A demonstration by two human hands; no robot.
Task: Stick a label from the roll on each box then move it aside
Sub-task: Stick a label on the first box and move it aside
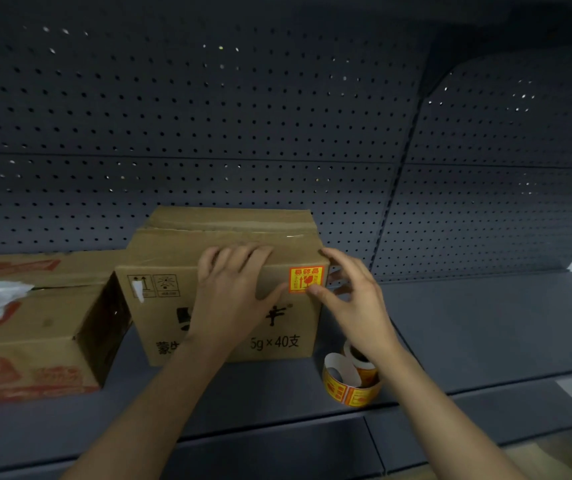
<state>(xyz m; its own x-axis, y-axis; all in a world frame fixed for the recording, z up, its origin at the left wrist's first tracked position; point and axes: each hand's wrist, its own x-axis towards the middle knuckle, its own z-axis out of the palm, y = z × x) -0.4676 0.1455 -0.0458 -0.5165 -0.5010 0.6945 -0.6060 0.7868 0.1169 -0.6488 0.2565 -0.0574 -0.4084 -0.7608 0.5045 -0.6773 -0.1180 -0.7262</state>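
The cardboard box (pixel 163 320) stands on the dark shelf (pixel 485 323). The left hand (pixel 229 289) lies flat against its front, fingers straight over the top edge. The right hand (pixel 353 296), fingers spread, thumbs the orange label (pixel 305 276) at the box's upper right corner. The label roll (pixel 350 381) lies just right of the box, a second carton (pixel 35 327) just left

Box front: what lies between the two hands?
In the head view, the orange label on the box, near its upper right corner, lies between the left hand and the right hand, whose thumb touches it.
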